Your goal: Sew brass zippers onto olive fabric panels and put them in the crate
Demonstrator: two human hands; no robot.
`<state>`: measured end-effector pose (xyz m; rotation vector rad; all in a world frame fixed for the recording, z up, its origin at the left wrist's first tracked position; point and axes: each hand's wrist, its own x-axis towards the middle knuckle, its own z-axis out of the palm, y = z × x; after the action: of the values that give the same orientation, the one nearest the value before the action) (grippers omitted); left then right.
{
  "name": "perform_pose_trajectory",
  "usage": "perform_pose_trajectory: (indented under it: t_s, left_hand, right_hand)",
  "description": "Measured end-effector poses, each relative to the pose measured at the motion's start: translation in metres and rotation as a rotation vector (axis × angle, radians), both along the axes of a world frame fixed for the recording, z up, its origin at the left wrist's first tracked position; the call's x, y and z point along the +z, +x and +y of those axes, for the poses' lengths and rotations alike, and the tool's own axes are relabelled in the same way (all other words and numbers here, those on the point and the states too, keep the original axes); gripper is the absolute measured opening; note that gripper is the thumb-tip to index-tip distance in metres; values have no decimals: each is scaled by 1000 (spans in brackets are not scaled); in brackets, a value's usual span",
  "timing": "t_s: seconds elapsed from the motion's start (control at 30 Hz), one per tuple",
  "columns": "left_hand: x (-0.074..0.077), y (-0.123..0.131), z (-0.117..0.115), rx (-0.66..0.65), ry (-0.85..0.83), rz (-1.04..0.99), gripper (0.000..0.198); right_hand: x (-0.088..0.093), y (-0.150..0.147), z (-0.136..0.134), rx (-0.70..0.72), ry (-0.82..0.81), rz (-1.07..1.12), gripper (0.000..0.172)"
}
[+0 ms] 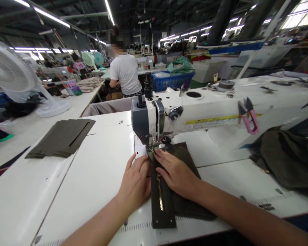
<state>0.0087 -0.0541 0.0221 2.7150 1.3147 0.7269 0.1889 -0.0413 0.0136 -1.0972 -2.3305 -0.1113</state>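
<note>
A dark olive panel with a gold metal zipper (160, 195) lies lengthwise under the presser foot of a white sewing machine (150, 145). Beneath and to its right spreads a larger dark olive fabric piece (192, 206). My left hand (136, 177) is at the panel's left edge, fingers curled against it and the little finger sticking out; its thumb is hidden. On top of the panel, my right hand (178, 174) rests flat near the needle, fingers stretched forward and thumb apart beside the zipper. The zipper's far end runs under the foot.
A stack of dark olive panels (63, 138) lies left on the white table. Pink-handled thread snips (248, 116) are on the machine arm. Dark fabric (284, 160) is heaped at the right. A white fan (12, 68) stands left; a person in a white shirt (125, 73) is beyond.
</note>
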Motion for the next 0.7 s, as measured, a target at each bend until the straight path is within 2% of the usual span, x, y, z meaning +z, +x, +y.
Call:
perform_pose_trajectory:
  t_s: [0.1,0.23,0.3,0.47,0.7]
  left_hand:
    - [-5,-5,4,-7,52,-22,45]
    - [-12,-8,13,-190,67,53,39]
    - [-13,-6,16,-232,95,77,35]
    - [-12,-3,17,-249,132,112,33]
    - [-11,-5,17,-232,102,116,35]
  right_hand:
    - [-13,-7,-3,56,-78,-13,40]
    - [-14,3,4,111,-123,-30,42]
    - [-12,7,7,153,-123,-49,43]
    - [-10,10,8,170,-115,-78,44]
    - [-8,7,5,153,-128,-71,45]
